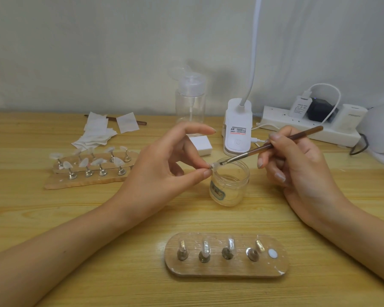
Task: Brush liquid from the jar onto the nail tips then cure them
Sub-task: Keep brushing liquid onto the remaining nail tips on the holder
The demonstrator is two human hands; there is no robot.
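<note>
My left hand (164,165) pinches a small clear nail tip (215,166) between thumb and finger, just over the rim of the open clear jar (230,185). My right hand (297,160) grips a brown-handled brush (273,145), and its bristles touch the nail tip. In front of me lies an oval wooden holder (227,270) with several metal stands carrying nail tips. A second wooden holder (84,181) with several more nail tips sits at the left.
A clear pump bottle (190,103) stands at the back by the wall. A white clip lamp (237,127), a white block (201,145), a power strip (308,127) with plugs, and a heap of white wipes (98,131) lie on the wooden table (53,218).
</note>
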